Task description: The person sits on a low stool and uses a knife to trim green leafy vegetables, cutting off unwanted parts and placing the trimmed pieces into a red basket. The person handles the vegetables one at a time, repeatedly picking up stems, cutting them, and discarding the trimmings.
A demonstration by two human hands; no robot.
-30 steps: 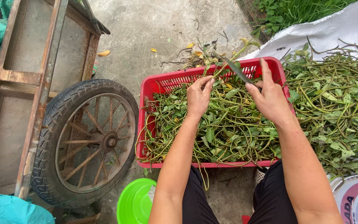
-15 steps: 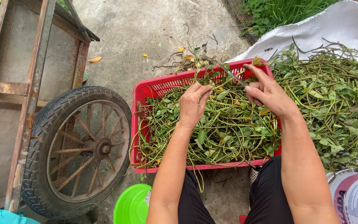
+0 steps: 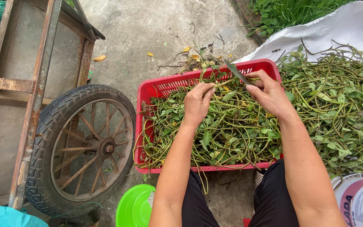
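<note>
Right now both hands work above the red plastic crate (image 3: 160, 90), which sits on the concrete floor (image 3: 148, 29) and is filled with a tangle of green stems and leaves (image 3: 223, 134). The left hand (image 3: 197, 103) pinches one thin green stem (image 3: 221, 84) between thumb and fingers, closed on its near end. The right hand (image 3: 269, 94) is closed on the same stem's other end, where a narrow dark leaf (image 3: 236, 71) sticks out past the fingers. The stem's long axis runs roughly left to right between the two hands, rising slightly toward the right hand; the leaf points up and to the left, toward the crate's far rim. The stem is held over the far part of the crate, just above the heap inside it.

On the right, a larger pile of the same greens (image 3: 337, 96) lies on a white sack (image 3: 349, 29), touching the crate's right side. On the left stands a rusty cart (image 3: 34, 84) with a spoked rubber wheel (image 3: 89, 147). A bright green plastic bowl (image 3: 135, 208) sits near the left knee, and a white bucket (image 3: 362, 201) shows at the lower right corner.
</note>
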